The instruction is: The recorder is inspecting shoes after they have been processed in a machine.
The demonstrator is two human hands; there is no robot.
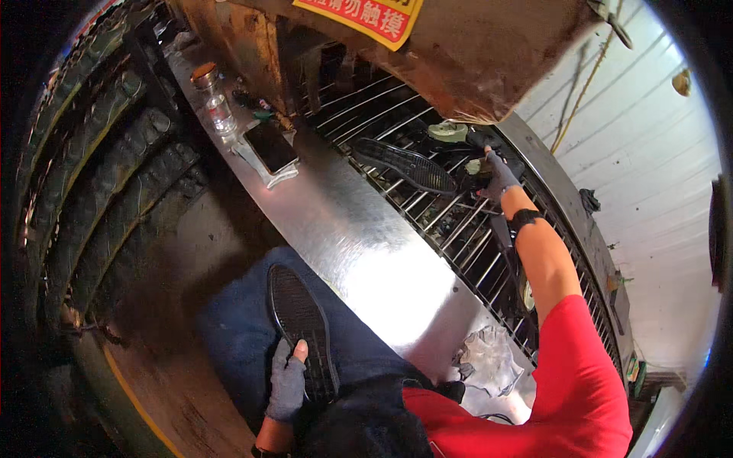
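My left hand (288, 382), in a grey fingerless glove, holds a long black shoe sole (299, 314) against my lap. The thumb presses on its patterned face, and the fingers are hidden beneath. My right hand (500, 177), gloved alike, is stretched out over a metal roller conveyor (458, 229). Its thumb and fingers bend around a dark piece with a pale green patch (475, 166), too hidden to name. Just beyond the fingertips lies a dark shoe part with a pale green area (447, 132). Another black shoe sole (408, 165) rests on the rollers, left of my right hand.
Along the conveyor's near side runs a shiny metal ledge (321, 214), bearing a phone (269, 148), a bottle (220, 114) and a crumpled whitish cloth (492, 362). A rusty machine housing (489, 53) overhangs the rollers. Racks of dark shoe-like pieces (114, 160) stand at left.
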